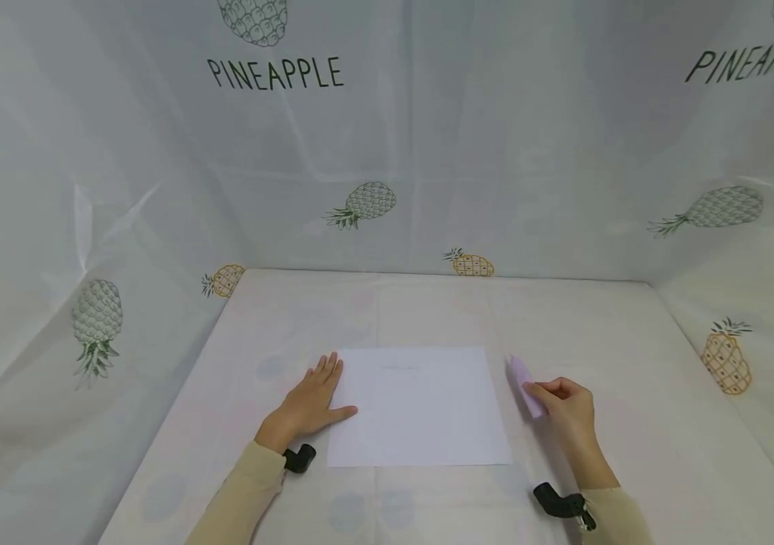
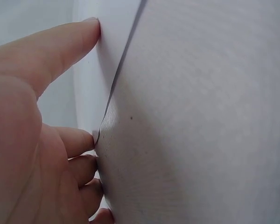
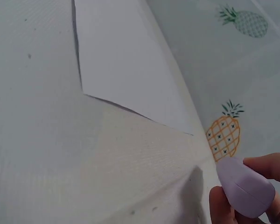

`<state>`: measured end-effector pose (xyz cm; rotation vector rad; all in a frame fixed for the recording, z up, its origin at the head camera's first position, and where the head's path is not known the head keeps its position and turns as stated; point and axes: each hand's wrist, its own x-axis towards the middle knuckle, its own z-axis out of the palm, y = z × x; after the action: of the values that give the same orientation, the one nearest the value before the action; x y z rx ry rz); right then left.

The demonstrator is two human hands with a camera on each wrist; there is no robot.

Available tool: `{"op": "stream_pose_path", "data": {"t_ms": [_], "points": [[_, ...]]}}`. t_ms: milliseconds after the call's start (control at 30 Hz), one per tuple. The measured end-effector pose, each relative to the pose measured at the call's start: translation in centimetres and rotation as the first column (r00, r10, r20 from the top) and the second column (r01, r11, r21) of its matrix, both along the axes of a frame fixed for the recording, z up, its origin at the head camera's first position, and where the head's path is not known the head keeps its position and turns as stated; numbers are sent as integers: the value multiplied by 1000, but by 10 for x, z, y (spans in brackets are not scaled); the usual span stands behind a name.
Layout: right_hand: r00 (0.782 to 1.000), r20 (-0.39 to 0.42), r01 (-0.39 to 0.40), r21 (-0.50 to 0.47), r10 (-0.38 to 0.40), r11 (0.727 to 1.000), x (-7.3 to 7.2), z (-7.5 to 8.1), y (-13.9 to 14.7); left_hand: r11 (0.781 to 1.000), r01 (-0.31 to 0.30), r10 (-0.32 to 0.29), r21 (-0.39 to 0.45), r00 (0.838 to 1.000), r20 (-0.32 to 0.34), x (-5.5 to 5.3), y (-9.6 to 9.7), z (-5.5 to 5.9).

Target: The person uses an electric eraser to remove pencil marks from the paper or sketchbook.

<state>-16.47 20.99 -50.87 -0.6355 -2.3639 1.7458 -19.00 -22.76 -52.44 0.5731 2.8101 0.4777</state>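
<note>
A white sheet of paper [image 1: 417,409] lies flat on the table, with a faint line of small print near its top edge. My left hand [image 1: 312,401] rests on its left edge, fingers stretched out. In the left wrist view, the thumb [image 2: 60,49] touches the paper [image 2: 113,28], and the other fingertips reach down at its edge. Right of the sheet, my right hand [image 1: 567,409] pinches a small lavender, elongated object [image 1: 524,386] between thumb and fingers. Close up, that lavender object [image 3: 245,189] looks smooth and rounded, with a thin seam; its exact kind cannot be made out.
A pale cloth with faint spots covers the table [image 1: 427,310]. White curtains [image 1: 495,136] printed with pineapples hang behind it and at both sides. Black wrist cameras [image 1: 557,501] sit on both of the person's wrists, at the beige sleeves.
</note>
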Motion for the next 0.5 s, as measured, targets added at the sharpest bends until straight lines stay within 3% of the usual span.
{"op": "stream_pose_path", "data": {"t_ms": [200, 333, 500], "points": [[999, -39, 6, 155, 0, 988, 2, -9, -1, 1000, -4, 4, 2, 1000, -8, 0, -2, -3], [997, -66, -6, 277, 26, 961, 2, -12, -3, 1000, -8, 8, 12, 1000, -10, 2, -2, -2], [996, -54, -47, 350, 70, 936, 4, -12, -1, 1000, -19, 20, 21, 1000, -14, 3, -2, -5]]}}
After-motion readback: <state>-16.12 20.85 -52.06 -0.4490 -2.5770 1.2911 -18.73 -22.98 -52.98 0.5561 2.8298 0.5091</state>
